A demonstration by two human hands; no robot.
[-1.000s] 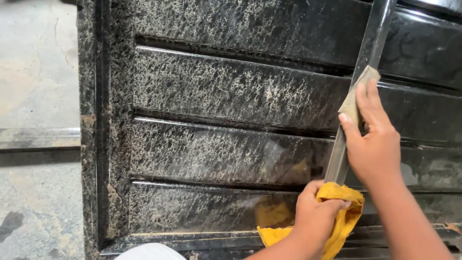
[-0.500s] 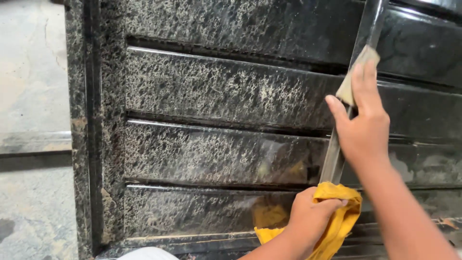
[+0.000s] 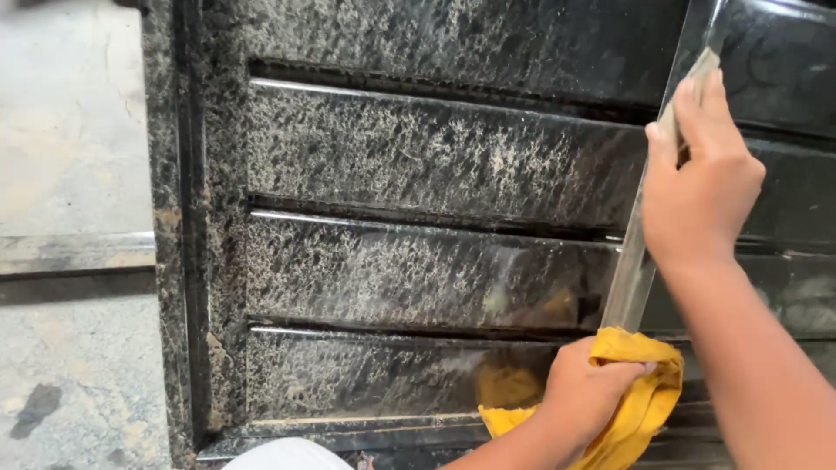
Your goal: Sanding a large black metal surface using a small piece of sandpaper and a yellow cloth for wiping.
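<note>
A dusty black louvred metal gate panel (image 3: 418, 174) is filling the view, with a worn concrete floor (image 3: 70, 174) lying to its left and a white rounded object (image 3: 287, 454) showing at the bottom edge. The right hand (image 3: 701, 178) is closing its fingers on a small tan pad (image 3: 688, 87), pressing it high against the gate's upright bar (image 3: 636, 261). The left hand (image 3: 583, 392) is clamping a crumpled yellow cloth (image 3: 640, 400) against the lowest slat, just beside the bar's foot.

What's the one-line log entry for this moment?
left hand: grips crumpled yellow cloth | right hand: presses tan pad on grey metal bar | surface: black slatted panel
</note>
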